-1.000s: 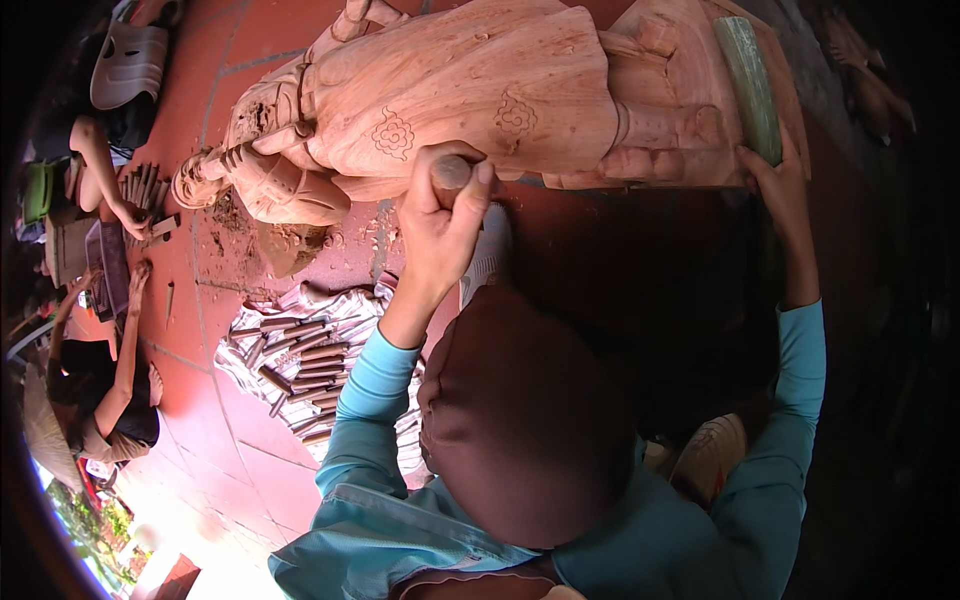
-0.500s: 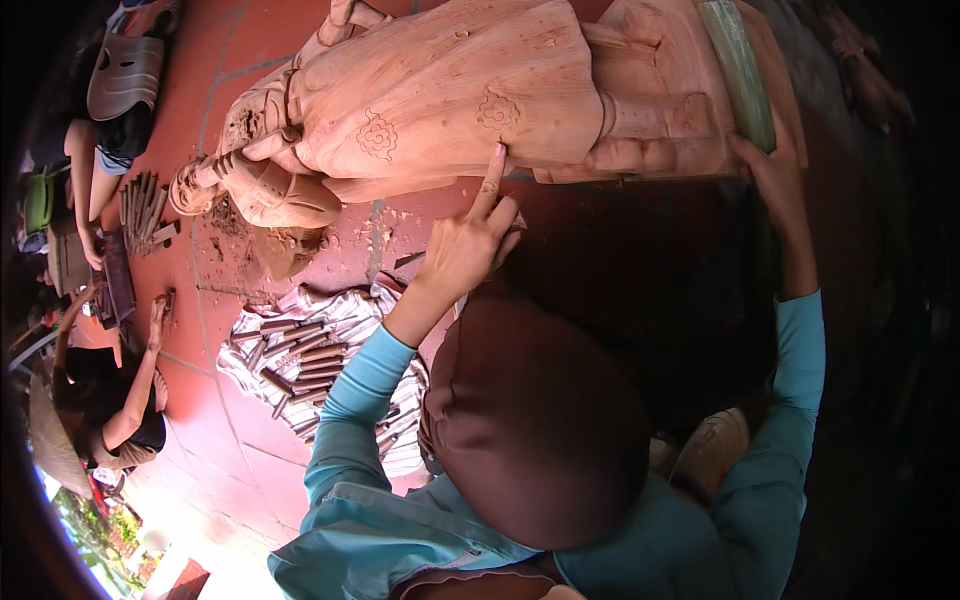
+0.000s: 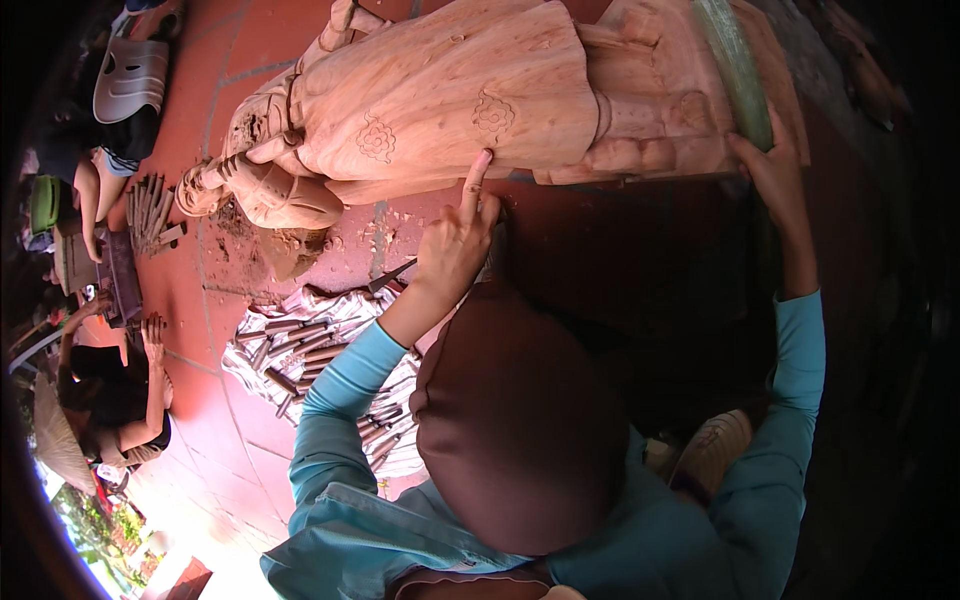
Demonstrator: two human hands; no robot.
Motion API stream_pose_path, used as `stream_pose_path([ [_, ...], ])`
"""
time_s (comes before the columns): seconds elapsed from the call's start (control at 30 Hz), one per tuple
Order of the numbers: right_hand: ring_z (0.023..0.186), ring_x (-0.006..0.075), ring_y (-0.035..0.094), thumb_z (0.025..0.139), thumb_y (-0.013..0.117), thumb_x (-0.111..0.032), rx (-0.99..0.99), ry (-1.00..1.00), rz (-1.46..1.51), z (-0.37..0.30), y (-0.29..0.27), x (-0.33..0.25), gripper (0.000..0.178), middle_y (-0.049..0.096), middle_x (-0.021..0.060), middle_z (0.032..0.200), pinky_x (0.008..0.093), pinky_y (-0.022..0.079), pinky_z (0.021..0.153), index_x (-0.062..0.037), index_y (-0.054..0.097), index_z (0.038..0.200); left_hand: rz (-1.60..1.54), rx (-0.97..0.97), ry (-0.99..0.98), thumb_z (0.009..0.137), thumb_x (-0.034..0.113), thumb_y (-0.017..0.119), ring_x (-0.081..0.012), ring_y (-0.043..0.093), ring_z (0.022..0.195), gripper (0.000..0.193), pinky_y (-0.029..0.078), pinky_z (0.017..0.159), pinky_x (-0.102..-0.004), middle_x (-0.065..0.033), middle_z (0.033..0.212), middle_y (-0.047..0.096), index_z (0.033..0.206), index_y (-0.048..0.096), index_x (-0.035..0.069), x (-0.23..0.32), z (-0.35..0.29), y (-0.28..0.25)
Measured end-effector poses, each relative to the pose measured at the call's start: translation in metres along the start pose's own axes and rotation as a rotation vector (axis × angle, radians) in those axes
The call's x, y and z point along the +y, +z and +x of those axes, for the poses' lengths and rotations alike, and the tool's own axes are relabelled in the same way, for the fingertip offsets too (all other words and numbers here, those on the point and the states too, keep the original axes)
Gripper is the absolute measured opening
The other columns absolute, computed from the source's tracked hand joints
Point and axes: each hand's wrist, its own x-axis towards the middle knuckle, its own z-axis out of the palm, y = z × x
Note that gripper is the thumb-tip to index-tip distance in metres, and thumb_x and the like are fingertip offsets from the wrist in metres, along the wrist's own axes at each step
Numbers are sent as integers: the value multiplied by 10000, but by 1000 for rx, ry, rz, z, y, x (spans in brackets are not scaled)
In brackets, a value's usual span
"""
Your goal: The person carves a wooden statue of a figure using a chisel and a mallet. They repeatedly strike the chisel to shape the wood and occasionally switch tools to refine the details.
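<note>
A carved wooden statue (image 3: 440, 90) of a robed figure lies on its side across the top, its head to the left. Two flower-like motifs are cut into the robe. My left hand (image 3: 455, 240) touches the robe's near edge with its stretched index fingertip, below the right-hand motif; the other fingers are loosely bent and I see nothing held. At the statue's base, my right hand (image 3: 775, 175) grips the near part of a green pole-like piece (image 3: 735, 65), thumb on one side and fingers on the other. The hand hides part of it.
Wood-handled carving tools (image 3: 300, 345) lie on a striped cloth (image 3: 255, 375) left of me. More tools (image 3: 150, 210) and wood shavings lie on the red tiled floor (image 3: 235, 290). At far left, another person's arm (image 3: 150, 400) and a grey plastic chair back (image 3: 130, 80) show.
My left index fingertip has slid slightly left and down along the robe. My right hand stays on the green piece. The other person's hand at left has shifted slightly.
</note>
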Motion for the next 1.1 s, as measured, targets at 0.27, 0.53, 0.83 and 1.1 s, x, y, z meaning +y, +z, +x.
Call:
stream_pose_path([
  [0.27, 580, 46, 461, 797, 666, -112, 27, -31, 48, -4, 1, -1, 687, 574, -2, 842, 190, 374, 498, -86, 383, 1422, -306, 10, -252, 829, 136, 636, -287, 672, 600, 195, 532, 466, -382, -274, 1440, 312, 948, 519, 35, -9, -11, -20],
  [0.53, 633, 66, 506, 777, 680, -164, -22, -38, 4, -3, 0, -3, 717, 598, 30, 900, 211, 442, 554, -110, 384, 1428, -1719, 1052, -236, 914, 130, 579, -142, 440, 455, 186, 408, 428, -258, -71, 601, 473, 944, 418, 43, -31, 35, -66],
  [0.83, 601, 64, 496, 774, 689, -175, 0, -13, -11, -1, 0, 2, 721, 602, 25, 864, 213, 432, 535, -115, 389, 1427, -1976, 1311, -349, 969, 390, 369, -158, 320, 368, 286, 272, 317, -265, -41, 524, 327, 873, 427, 127, -55, 73, -55],
  [1.1, 597, 66, 490, 779, 689, -175, -20, -17, -20, 2, -2, 2, 711, 603, 24, 878, 212, 423, 528, -117, 395, 1423, -1924, 1264, -249, 958, 316, 409, -139, 286, 343, 239, 267, 310, -256, -32, 487, 285, 805, 363, 138, -54, 65, -39],
])
